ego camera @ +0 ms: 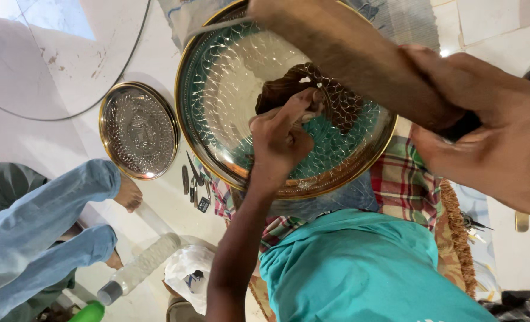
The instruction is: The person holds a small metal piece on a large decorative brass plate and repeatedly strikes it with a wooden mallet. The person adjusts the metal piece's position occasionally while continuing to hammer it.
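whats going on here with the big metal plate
A person in a teal shirt works on a large round embossed metal plate with a gold rim, propped on a checked cloth. The left hand presses a small tool against the plate's dark central patch. The right hand grips a thick wooden mallet above it. A smaller embossed plate and a few small tools lie on the floor. Another person's jeans-clad legs are alongside.
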The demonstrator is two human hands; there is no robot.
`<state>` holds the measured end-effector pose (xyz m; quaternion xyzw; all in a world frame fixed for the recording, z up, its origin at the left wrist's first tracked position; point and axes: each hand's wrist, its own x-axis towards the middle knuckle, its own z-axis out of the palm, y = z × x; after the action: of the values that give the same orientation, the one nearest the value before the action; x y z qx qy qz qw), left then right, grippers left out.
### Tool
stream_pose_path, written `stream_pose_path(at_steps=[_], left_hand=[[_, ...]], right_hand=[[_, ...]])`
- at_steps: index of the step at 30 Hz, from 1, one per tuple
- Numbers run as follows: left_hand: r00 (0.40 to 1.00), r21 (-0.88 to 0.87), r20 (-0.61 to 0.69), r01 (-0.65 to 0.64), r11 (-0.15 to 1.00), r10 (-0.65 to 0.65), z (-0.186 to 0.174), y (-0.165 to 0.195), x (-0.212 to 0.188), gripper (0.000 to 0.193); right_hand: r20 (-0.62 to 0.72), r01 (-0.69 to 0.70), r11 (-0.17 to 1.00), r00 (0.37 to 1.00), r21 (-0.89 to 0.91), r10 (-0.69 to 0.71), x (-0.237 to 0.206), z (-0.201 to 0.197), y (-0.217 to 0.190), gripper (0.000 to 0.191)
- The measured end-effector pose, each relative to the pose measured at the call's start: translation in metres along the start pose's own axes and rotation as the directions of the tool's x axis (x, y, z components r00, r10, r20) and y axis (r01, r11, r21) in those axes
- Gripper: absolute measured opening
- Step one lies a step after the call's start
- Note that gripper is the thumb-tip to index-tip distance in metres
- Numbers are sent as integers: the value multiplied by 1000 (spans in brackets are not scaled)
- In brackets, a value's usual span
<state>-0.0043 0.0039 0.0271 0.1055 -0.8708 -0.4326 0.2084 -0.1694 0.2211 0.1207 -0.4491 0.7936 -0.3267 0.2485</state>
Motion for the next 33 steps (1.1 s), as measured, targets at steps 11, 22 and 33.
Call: stream_pose_path(at_steps=[11, 22, 33], left_hand=[[891, -82, -449, 27, 996, -61, 42, 9, -19, 33], [662, -562, -596, 60, 825, -454, 58, 12, -24, 22], [972, -369, 73, -182, 911, 224, 27, -35, 54, 38]], right_hand=[[-38, 153, 984, 987, -88, -157, 34, -11, -33, 82], [254, 80, 761, 961, -643, 114, 38, -14, -41, 89], [-313, -137, 510, 647, 849, 695, -101, 160, 72, 42]])
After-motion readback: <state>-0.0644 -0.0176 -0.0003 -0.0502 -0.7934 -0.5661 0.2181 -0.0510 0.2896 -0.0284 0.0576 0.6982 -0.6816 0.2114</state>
